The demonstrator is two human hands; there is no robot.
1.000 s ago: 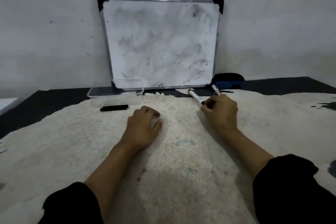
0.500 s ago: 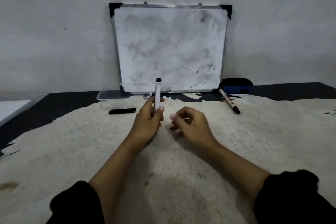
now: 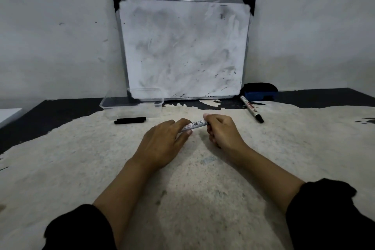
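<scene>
Nearest the camera, two dark sleeves (image 3: 79,227) frame bare forearms that reach out over the pale, worn surface (image 3: 182,199). The left hand (image 3: 162,144) and the right hand (image 3: 223,134) now meet at mid-surface with the marker (image 3: 194,125) level between them. Half a second ago the left hand alone held it upright while the right hand hung curled beside it. Now the left grip pinches the barrel's left part between thumb and fingers, and the right grip is curled tight round the right end, hiding it. The marker is clear of the surface, held in the air. That two-handed hold suggests the cap is about to be pulled off; whether it has loosened cannot be told.

Farther off, a black pen-like piece (image 3: 129,120) lies in front of a clear plastic box (image 3: 132,105). To the right a second marker (image 3: 251,111) lies untouched. Behind it a blue eraser (image 3: 259,90) sits beside the smudged whiteboard (image 3: 182,46), which leans on the wall.
</scene>
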